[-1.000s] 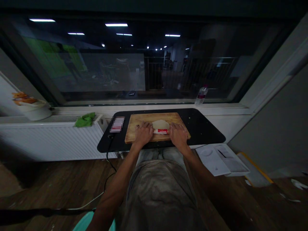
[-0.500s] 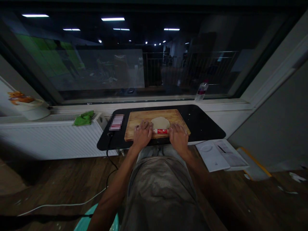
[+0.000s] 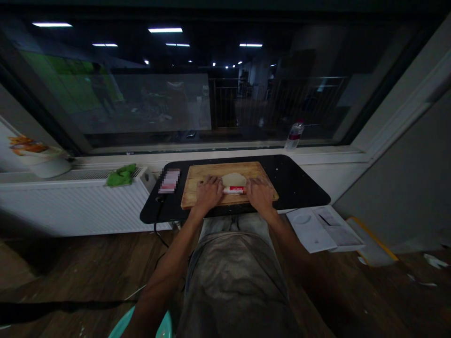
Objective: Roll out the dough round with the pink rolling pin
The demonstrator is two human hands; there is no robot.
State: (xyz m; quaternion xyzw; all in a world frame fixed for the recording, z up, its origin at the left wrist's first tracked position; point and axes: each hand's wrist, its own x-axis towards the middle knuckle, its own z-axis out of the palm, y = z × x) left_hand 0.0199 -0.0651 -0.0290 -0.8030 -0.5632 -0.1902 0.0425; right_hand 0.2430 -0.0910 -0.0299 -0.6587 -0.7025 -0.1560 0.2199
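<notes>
A flat round of pale dough [image 3: 234, 179] lies on a wooden cutting board [image 3: 197, 176] on a small black table [image 3: 299, 185]. Across the near edge of the dough lies a red-and-white roller [image 3: 234, 190]. My left hand [image 3: 208, 194] presses palm-down on its left end, fingers stretched forward. Over the right end my right hand [image 3: 260, 194] rests the same way, fingers flat.
A plastic water bottle [image 3: 294, 135] stands on the window sill behind the table. A green cloth [image 3: 122, 175] lies on the white radiator, a white bowl [image 3: 42, 163] further left. White papers [image 3: 324, 230] lie on the floor at the right. A cable hangs off the table's left side.
Both hands and the roller have moved slightly forward over the dough's near edge, so less of the dough shows. The camera shifted a little.
</notes>
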